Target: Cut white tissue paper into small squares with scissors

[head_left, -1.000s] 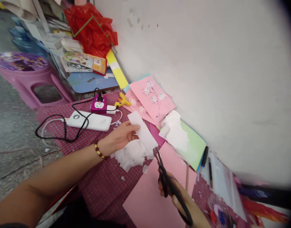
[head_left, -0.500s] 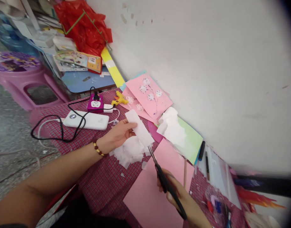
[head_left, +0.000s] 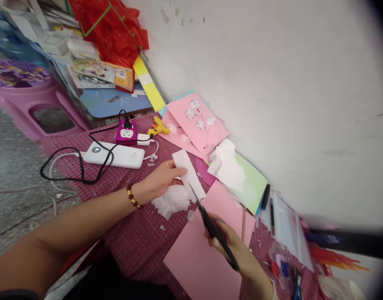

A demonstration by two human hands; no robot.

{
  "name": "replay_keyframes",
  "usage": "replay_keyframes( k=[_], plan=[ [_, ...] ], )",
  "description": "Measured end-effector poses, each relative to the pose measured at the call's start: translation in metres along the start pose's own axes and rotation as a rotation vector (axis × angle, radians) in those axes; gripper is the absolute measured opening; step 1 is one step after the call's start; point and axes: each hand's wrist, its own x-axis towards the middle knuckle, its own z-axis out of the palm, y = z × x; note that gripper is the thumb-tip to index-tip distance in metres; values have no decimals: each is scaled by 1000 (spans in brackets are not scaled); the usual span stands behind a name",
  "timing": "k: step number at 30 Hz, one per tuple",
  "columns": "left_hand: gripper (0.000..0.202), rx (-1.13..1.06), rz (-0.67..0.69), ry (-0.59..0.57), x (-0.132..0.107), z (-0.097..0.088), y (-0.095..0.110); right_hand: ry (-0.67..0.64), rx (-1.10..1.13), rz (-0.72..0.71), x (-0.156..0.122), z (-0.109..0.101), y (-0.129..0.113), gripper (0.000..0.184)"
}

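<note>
A white paper strip (head_left: 191,173) is pinched between the thumb and fingers of my left hand (head_left: 165,178). My right hand (head_left: 229,237) is wrapped round the black handles of a pair of scissors (head_left: 215,231). The blades reach the lower part of the strip; whether they have cut into it I cannot tell. Beneath my left hand lies a heap of white paper pieces (head_left: 171,202) on the checked tablecloth (head_left: 132,246). Under the scissors is a large pink paper sheet (head_left: 197,258).
Pink cards with white flowers (head_left: 199,121) lean by the wall. Crumpled white paper (head_left: 227,164) rests on a green sheet (head_left: 252,183). A yellow glue gun (head_left: 159,126), a purple socket block (head_left: 126,132) and a white power bank (head_left: 116,155) with cables lie at the left.
The scissors have moved up and left to the paper strip, their blades now over its lower part. My left hand has shifted slightly right and down with the strip.
</note>
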Motion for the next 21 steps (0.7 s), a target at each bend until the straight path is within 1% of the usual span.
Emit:
replay_keyframes(
  k=[6, 12, 15, 21],
  plan=[
    [19, -4, -4, 21, 0, 3, 0, 10, 13, -13, 1, 0, 1, 75],
    [21, -5, -7, 8, 0, 2, -1, 18, 19, -11, 4, -1, 5, 75],
    [20, 0, -4, 16, 1, 2, -1, 11, 5, -18, 4, 0, 3, 78],
    [23, -12, -21, 26, 1, 2, -1, 11, 28, 22, 4, 4, 0, 81]
  ],
)
